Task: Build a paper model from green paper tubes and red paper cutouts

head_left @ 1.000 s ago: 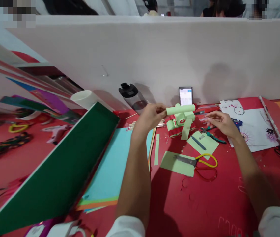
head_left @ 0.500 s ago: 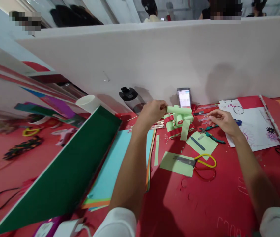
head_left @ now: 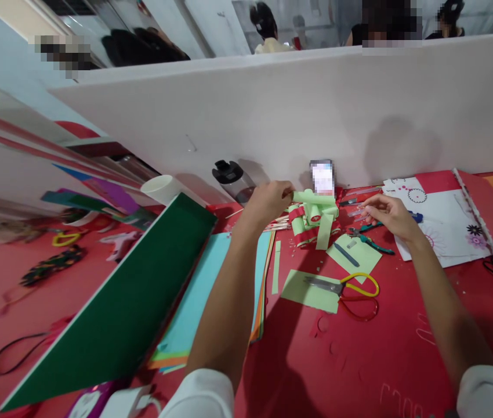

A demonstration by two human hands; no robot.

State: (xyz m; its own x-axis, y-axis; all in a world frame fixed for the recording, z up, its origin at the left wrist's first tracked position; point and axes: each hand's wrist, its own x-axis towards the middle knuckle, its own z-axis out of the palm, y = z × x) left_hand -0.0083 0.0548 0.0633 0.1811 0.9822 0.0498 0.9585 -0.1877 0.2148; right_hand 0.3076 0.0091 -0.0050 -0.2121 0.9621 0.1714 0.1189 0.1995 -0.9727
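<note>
A small model of light green and red paper [head_left: 311, 219], shaped like a tank, stands at the back of the red table. My left hand [head_left: 271, 202] is closed at the left end of the light green paper roll [head_left: 315, 198] on its top; the fingertips are partly hidden. To the right of the model, my right hand [head_left: 389, 215] is held in a pinch above the pliers [head_left: 372, 242]; whatever is between its fingertips is too small to make out. Scissors with yellow and red handles [head_left: 342, 287] lie nearer to me on a green paper piece [head_left: 310, 295]. A dark pen-like tool [head_left: 346, 254] rests on another green sheet [head_left: 368, 262].
Stacked coloured paper [head_left: 205, 273] lies left of my forearm, beside a leaning green board [head_left: 116, 307]. A bottle [head_left: 231, 179] and a lit phone [head_left: 322, 176] stand by the white partition [head_left: 272, 110]. Drawn-on white sheets [head_left: 446, 226] lie at right. People sit beyond the partition.
The view has shifted slightly, so the scene sits a little lower at the back. Both hands keep nearly the same place and pose by the paper model.
</note>
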